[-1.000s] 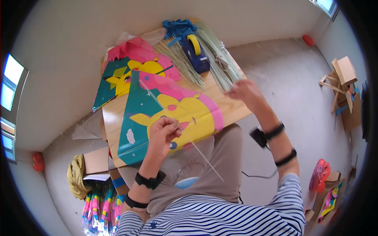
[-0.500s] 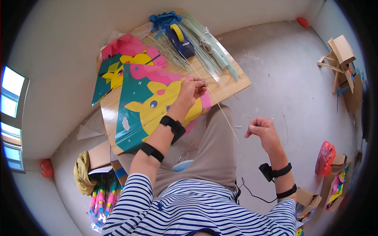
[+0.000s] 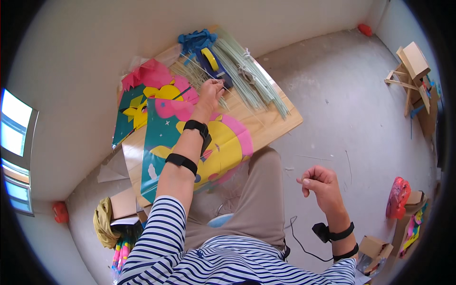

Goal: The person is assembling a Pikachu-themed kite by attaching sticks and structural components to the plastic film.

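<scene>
My left hand [image 3: 212,92] reaches to the far side of the table, close to a dark blue tape dispenser [image 3: 217,68] with a yellow roll. Between its closed fingertips is a thin pale stick, blurred where it runs toward the table's right edge. Below that forearm lies a printed sheet [image 3: 228,135] with a yellow cartoon animal on green and pink. Loose thin sticks [image 3: 190,72] lie just beyond the hand. My right hand [image 3: 319,186] hovers over the floor, right of my knee. Its fingers are curled with thumb and index together; anything between them cannot be made out.
Pale green stick bundles [image 3: 237,71] tied with cord lie along the wooden table's [image 3: 280,124] far right side. Blue strips [image 3: 195,40] sit at the back. A second printed sheet [image 3: 128,104] is at the left. Cardboard boxes [image 3: 375,249] stand at lower right.
My left hand has moved away from me, toward the tape dispenser, with the thin stick. My right hand has dropped slightly toward me, its fingers a little looser.
</scene>
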{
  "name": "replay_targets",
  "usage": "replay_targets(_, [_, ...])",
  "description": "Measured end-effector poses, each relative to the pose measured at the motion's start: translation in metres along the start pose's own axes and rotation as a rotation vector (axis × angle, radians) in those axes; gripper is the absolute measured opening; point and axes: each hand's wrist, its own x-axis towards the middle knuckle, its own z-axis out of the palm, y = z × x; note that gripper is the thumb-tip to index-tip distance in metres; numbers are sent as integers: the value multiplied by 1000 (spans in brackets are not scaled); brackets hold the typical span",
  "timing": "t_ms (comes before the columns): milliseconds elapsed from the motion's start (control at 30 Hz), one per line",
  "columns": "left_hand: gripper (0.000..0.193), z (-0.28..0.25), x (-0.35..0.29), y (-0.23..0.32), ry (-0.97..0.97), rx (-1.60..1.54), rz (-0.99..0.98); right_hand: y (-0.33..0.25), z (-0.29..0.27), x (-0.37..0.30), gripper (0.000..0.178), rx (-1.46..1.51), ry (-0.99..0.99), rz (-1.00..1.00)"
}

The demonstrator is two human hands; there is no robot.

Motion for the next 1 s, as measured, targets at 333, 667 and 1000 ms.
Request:
replay_targets(333, [5,-27,-9,23,-135,-36,-302,12,-14,-14,6,-98,144,23])
replay_targets(667, [7,12,-127,9,-292,-58,-386,32,-6,-14,26,50,98,11])
replay_targets(1000, [5,21,-137,-11,-292,-55,-383,43,-7,-10,22,118,44,5])
